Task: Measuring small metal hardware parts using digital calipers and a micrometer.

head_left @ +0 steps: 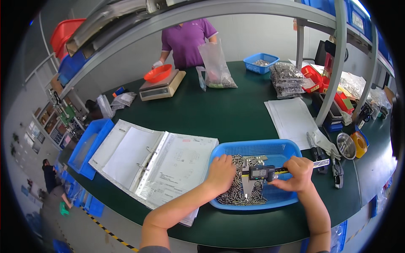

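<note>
A blue mesh plastic basket (pixel 274 144) stands at the front of the green table, its left half heaped with small metal pins (pixel 240 195). My right hand (pixel 298 173) grips a digital caliper (pixel 256 173) by its beam and slide. The caliper lies level above the basket, its long jaws pointing down toward me over the pins. At the basket's left side, my left hand (pixel 221 172) is closed with its fingers curled over the heap. Whatever its fingertips hold is hidden.
Left of the basket lies an open ring binder (pixel 168 168) with printed sheets. Paper sheets (pixel 291 116), pliers (pixel 337 173) and a metal bowl (pixel 346 145) are on the right. Across the table, a person in purple (pixel 187 44) stands by a scale (pixel 162 86). A shelf frame (pixel 211 9) spans above.
</note>
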Available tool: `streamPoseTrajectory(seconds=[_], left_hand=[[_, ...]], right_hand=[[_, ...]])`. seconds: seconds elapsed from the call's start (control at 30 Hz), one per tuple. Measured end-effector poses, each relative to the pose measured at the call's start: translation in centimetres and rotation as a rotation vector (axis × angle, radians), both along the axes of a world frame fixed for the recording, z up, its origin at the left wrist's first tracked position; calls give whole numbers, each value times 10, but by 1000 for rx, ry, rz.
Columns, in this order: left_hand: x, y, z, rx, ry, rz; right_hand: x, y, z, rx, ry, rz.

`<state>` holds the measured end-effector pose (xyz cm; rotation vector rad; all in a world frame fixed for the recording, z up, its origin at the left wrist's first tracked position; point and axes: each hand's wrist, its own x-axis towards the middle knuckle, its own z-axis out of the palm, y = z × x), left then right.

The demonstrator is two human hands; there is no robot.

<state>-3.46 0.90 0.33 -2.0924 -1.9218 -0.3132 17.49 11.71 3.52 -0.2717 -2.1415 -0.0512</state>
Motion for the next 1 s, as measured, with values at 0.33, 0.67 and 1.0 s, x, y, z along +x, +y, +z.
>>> streamPoseTrajectory(seconds=[0.33,0.67,1.0], left_hand=[[6,-6,12,-298,82,57],[27,1,22,-146,-1051,-15],[15,0,4,-179,-1475,-87]], right_hand=[[3,-4,2,-3,9,-16],[4,-2,3,-1,82,-90],[1,0,4,-61,35,-74]])
